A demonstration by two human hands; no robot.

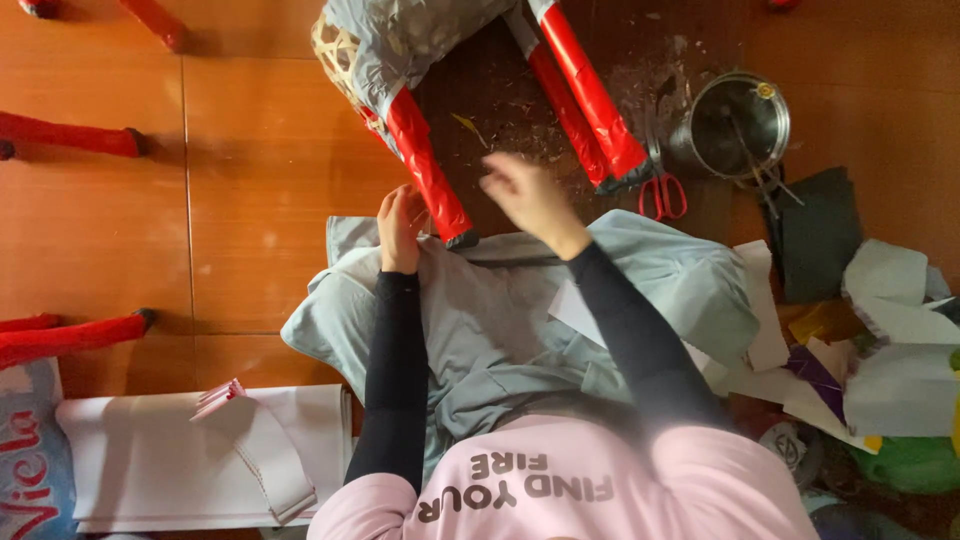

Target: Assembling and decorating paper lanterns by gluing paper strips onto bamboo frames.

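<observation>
Red-wrapped leg (428,165) of a woven frame (345,55), slanting down over the wooden floor (250,150) to its dark tip just beside my lap; my left hand (400,225) touches its lower end, fingers curled against the red wrap, though I cannot tell whether they truly clench it. My right hand (525,195) hovers blurred between this leg and the next red leg (590,100), fingers loosely bent, holding nothing I can make out. Grey cloth (520,300) covers my lap beneath both forearms. Grey plastic sheet (400,30) drapes the frame's top. Red-handled scissors (662,195) lie on the floor near the second leg's foot. Metal pot (740,125) with thin sticks stands just beyond them. Paper scraps (880,340), white, yellow and purple, are heaped at my right. White paper sheets (150,460) are stacked at my left, with a pink folded strip (218,397) on top.
</observation>
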